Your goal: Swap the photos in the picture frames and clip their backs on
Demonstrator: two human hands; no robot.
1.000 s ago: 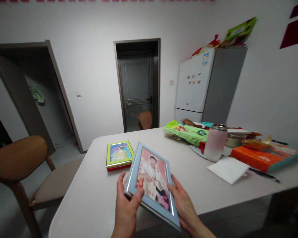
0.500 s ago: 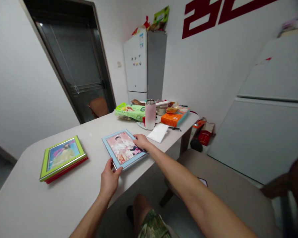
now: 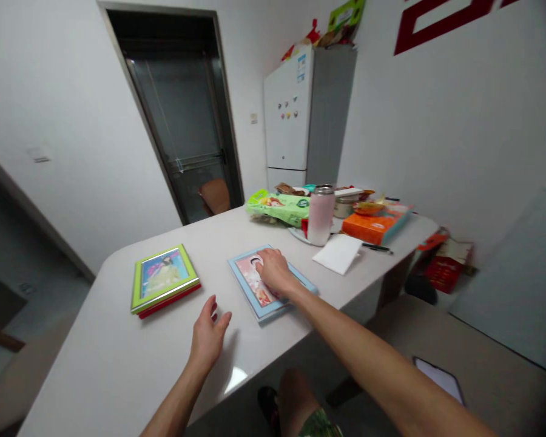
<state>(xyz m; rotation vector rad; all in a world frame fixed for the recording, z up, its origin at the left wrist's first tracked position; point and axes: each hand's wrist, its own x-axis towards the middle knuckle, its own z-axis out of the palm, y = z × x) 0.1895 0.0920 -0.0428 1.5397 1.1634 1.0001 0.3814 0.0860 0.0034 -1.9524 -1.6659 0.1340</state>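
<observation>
A light-blue picture frame [image 3: 251, 301] lies face up near the table's front edge, its pink picture partly covered by my right hand [image 3: 273, 272]. That hand rests on or just over the picture, fingers loosely bent, gripping nothing that I can see. My left hand [image 3: 210, 332] is held above the table to the left of the blue frame, apart from it, with thumb and fingers spread and nothing between them. Further left, a green picture frame [image 3: 139, 285] with a silver inner edge sits on top of a red frame [image 3: 170, 301], of which only the side shows.
Right of the blue frame are a white folded paper [image 3: 338, 254], a pink tumbler [image 3: 321, 215], a black pen [image 3: 377, 247] and an orange box [image 3: 368, 227]. A green bag [image 3: 282, 207] lies behind. A phone [image 3: 439, 379] rests on the chair seat [image 3: 418, 331] at right.
My left hand has let go of the blue frame's near-left corner and opened. My right hand has moved from its right edge leftward over the picture. The view has turned left.
</observation>
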